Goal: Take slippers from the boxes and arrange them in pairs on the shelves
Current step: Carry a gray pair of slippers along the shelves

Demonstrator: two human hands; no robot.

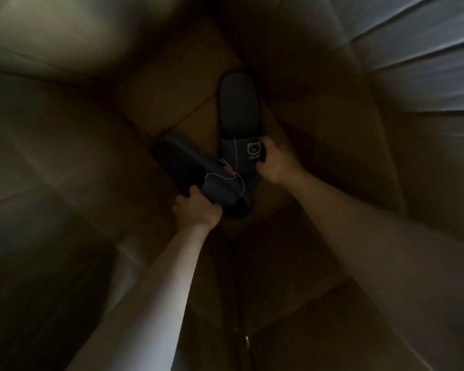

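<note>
I look down into a deep, dim cardboard box (150, 108). Two dark navy slippers lie on its floor. The left slipper (182, 159) points up-left, and my left hand (197, 208) grips its toe end near the strap. The right slipper (237, 108) points away from me and has a white bear outline on its strap. My right hand (276, 163) grips the right side of that strap. A thin white string with a small pink tag (228, 170) runs between the two slippers.
The box's brown walls rise steeply on all sides around my arms. A flap seam crosses the box floor behind the slippers. Pale slatted boards (423, 49) show past the box rim at the upper right.
</note>
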